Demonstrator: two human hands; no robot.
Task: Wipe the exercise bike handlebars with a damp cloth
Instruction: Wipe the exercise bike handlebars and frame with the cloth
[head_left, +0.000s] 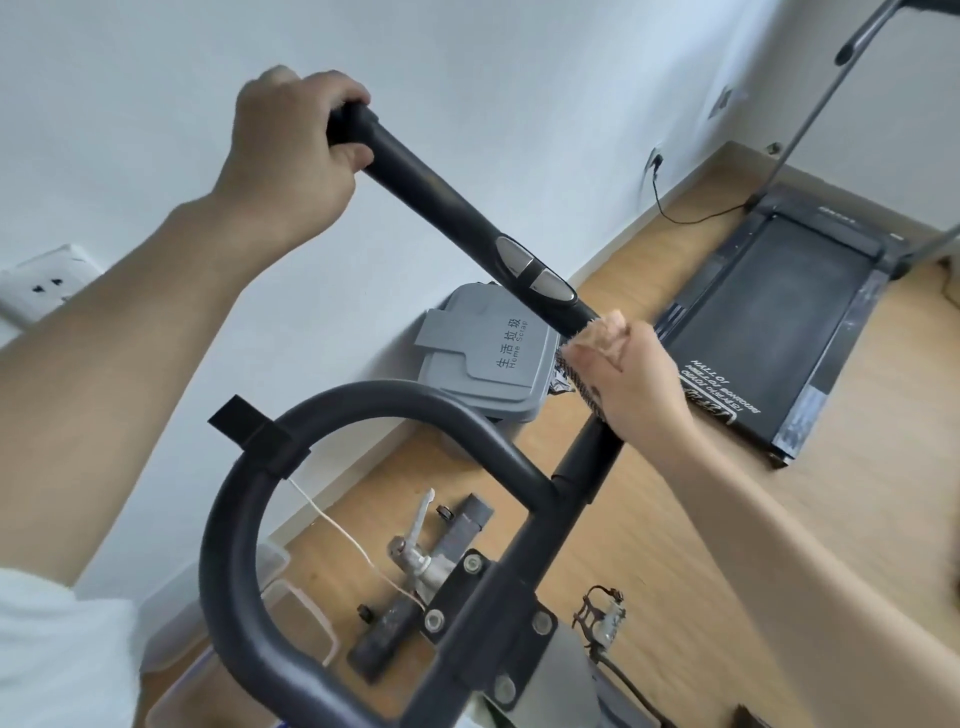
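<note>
Where the white wall (467, 78) meets the light wood floor (779, 493), there's a black treadmill (779, 322) lying flat, with a black cord (675, 213) running from it up to a wall plug. Closer in, the exercise bike handlebars (431, 197) fill the middle of the view: one long straight black bar with silver pulse sensors, plus a curved loop bar below it.

A grey trash bin (483, 353) sits against the wall under the bar. Its lid, marked "Home Scrap", is down, so no idea what's inside, though a crinkly bit of liner pokes out at the rim. Some clear plastic containers (301, 623) sit on the floor at lower left; can't tell what's in them.

The left hand (291, 150) is wrapped tight around the far end of the bar. The right hand (634, 384) is fisted around the cloth (584, 387), clamping it onto the bar just below the sensors. Only the cloth's striped edge shows.
</note>
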